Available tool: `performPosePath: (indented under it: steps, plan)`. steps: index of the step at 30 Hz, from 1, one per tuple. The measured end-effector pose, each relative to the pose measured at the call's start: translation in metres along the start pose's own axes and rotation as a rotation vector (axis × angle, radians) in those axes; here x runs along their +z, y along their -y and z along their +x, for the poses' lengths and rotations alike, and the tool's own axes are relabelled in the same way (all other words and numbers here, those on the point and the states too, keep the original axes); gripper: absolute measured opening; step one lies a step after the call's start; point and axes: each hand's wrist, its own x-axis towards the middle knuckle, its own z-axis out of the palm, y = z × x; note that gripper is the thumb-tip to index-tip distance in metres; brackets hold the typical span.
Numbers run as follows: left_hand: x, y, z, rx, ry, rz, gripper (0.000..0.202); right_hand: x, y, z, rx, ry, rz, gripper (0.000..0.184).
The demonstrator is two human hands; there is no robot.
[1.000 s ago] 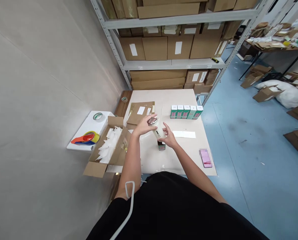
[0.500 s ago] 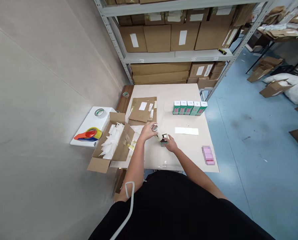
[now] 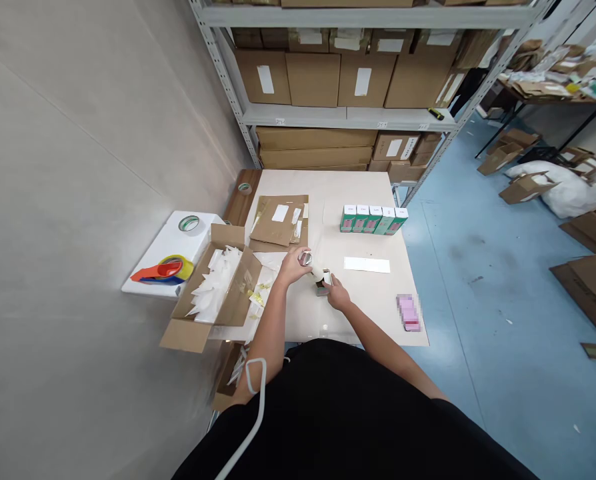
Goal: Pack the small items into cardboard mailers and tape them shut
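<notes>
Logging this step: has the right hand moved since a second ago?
Yes: the right hand has come toward the table's near edge; level with the white strip then, it now sits nearer that edge.

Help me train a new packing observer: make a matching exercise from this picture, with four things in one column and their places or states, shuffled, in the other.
Things
1. Pale bottle
2. Small open box
3. Row of five cartons
4. Large cardboard box

Places or states
A. Flaps spread, with white sheets heaped inside
B. Touched by the right hand
C. Green and white, lined up on the table
D. Held in the left hand

Right pairs: 1-D, 2-B, 3-C, 4-A.
</notes>
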Motion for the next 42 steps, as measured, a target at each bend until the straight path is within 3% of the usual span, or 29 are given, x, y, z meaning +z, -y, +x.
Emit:
performPosePath:
  steps: [12,19,22,28,34,42]
  plan:
    - [0.010,0.013,0.003,0.001,0.024,-0.040,0.060,-0.009,-0.009,-0.011,-0.010,-0.077,0.063,0.064]
    - [0.010,0.016,0.001,0.012,0.011,-0.068,0.059,-0.011,-0.007,0.000,-0.007,-0.144,0.049,0.035]
    - [0.009,0.017,0.000,0.010,0.006,-0.056,0.060,-0.011,-0.003,0.008,0.058,-0.184,-0.024,0.024]
    - [0.011,0.022,-0.003,0.019,-0.013,-0.036,0.060,-0.005,0.001,0.018,0.227,-0.294,0.012,0.026]
    - [0.025,0.027,-0.002,0.056,0.010,-0.088,0.059,0.003,-0.006,0.028,0.201,-0.362,0.222,0.023]
    - [0.037,0.017,0.000,0.131,0.140,0.034,0.061,0.008,-0.018,0.037,0.220,-0.428,0.270,0.032]
